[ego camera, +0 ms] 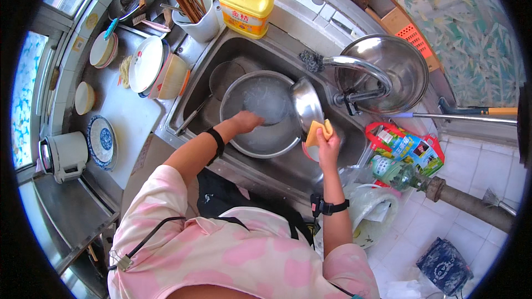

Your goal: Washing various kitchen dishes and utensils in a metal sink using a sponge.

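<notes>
My left hand (248, 122) is over the near left part of a wide metal basin (266, 149) of cloudy water, its fingertips at a round submerged thing I cannot make out. In my right hand (328, 145) is a folded yellow cloth (319, 131), held just right of the basin. A smaller steel bowl (308, 101) leans tilted against the basin's right side, close to the cloth. Below the cloth, a bowl with a red rim (311, 152) shows in part. A metal skimmer (226, 78) with a long handle lies at the sink's left.
Around the sink (199, 66) stand a chrome faucet (374, 66), a large steel bowl (411, 91), a yellow detergent jug (245, 6) and a white chopstick holder (199, 25). Stacked bowls (170, 79) and plates (145, 64) are at the left. A steel wool scrubber (311, 60) sits by the faucet.
</notes>
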{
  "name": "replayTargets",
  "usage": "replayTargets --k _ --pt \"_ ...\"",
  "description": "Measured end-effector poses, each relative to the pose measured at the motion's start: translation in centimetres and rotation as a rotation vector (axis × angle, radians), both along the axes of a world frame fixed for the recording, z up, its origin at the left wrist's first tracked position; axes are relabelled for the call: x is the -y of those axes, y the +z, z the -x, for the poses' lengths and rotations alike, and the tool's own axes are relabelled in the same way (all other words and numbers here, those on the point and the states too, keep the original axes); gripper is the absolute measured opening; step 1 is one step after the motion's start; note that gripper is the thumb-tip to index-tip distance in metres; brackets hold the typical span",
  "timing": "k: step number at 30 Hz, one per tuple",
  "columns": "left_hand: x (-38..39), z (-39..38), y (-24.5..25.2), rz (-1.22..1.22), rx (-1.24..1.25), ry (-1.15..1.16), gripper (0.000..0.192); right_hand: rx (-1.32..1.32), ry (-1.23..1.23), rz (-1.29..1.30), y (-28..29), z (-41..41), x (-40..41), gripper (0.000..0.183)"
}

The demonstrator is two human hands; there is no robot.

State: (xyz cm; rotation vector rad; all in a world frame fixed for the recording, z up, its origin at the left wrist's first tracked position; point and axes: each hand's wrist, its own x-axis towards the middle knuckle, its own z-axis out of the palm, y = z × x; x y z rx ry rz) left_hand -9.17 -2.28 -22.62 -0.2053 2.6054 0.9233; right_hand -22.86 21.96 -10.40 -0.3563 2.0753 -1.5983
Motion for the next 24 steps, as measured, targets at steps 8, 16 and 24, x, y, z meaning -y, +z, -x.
replayTargets --k 8,16,24 --pt "0.7 -3.7 0.9 -1.236 -0.116 1.249 0.035 0.2 -0.147 0.248 0.4 0.5 -0.4 0.027" --pt "2.3 -7.6 3.0 -1.212 -0.353 1.479 0.042 0.382 -0.238 0.419 0.7 -0.9 0.3 0.033" --pt "0.0 -7.9 8.5 -1.204 -0.2 1.507 0.057 1.02 -0.256 0.582 -5.0 -3.0 3.0 0.037"
